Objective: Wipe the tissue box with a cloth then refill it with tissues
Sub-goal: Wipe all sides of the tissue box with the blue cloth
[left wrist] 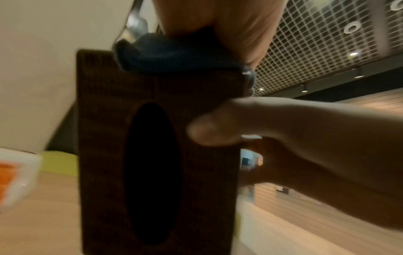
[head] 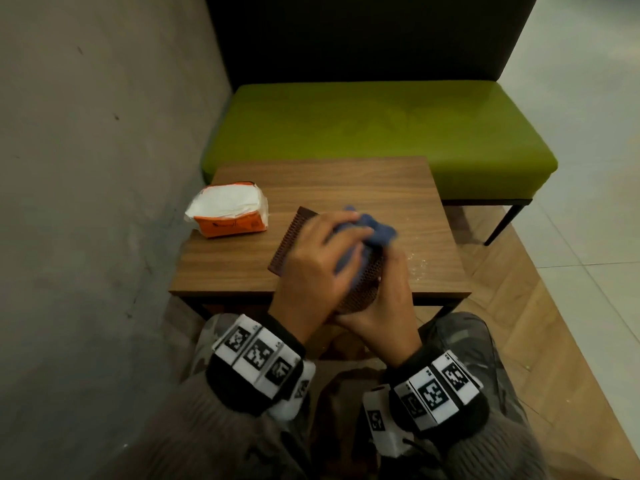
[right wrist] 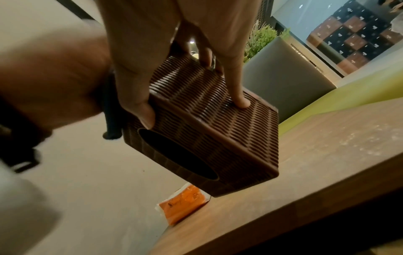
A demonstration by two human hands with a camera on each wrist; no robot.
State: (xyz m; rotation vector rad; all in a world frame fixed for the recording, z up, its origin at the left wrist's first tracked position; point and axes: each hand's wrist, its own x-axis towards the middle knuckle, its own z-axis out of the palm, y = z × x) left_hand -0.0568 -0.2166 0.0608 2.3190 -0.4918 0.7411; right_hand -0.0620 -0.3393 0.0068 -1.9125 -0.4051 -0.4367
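A brown ribbed tissue box (head: pixel 363 287) with an empty oval slot (right wrist: pixel 179 155) is tilted up over the near part of the wooden table (head: pixel 346 181). My right hand (head: pixel 388 306) grips its near end, thumb on the slot face and fingers on the ribbed side (right wrist: pixel 194 107). My left hand (head: pixel 346 233) holds a bunched blue cloth (head: pixel 375 232) and presses it on the box's upper end (left wrist: pixel 174 57). An opened orange and white tissue pack (head: pixel 230 213) lies at the table's left.
A flat brown ribbed panel (head: pixel 294 233) lies on the table under my left hand. A green bench (head: pixel 381 126) stands behind the table and a grey wall (head: pixel 104 168) runs along the left. Pale dust speckles the table's right side (head: pixel 420 263).
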